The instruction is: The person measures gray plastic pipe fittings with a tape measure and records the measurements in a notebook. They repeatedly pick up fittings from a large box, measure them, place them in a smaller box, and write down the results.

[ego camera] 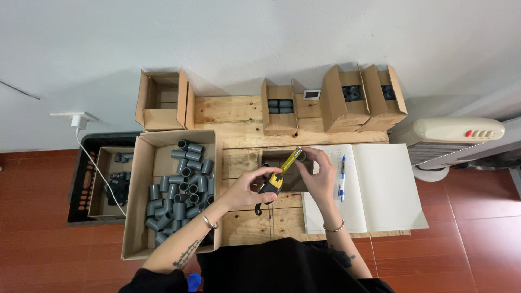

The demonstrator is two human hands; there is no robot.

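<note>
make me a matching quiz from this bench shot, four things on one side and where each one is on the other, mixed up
Things:
1. tape measure
2. blue pen
3. loose grey pipe fittings
4. white charger

Places:
A. on the open notebook
B. plugged in at the wall, far left
C. in the left hand, blade pulled toward the right hand
D. in the big cardboard box on the left

Pairs: 1-C, 2-A, 3-D, 4-B

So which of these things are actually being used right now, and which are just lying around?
In use:
left hand holding tape measure
right hand holding the tape's end against a grey pipe fitting

Lying about:
open notebook
blue pen
box of grey fittings
fan
</note>
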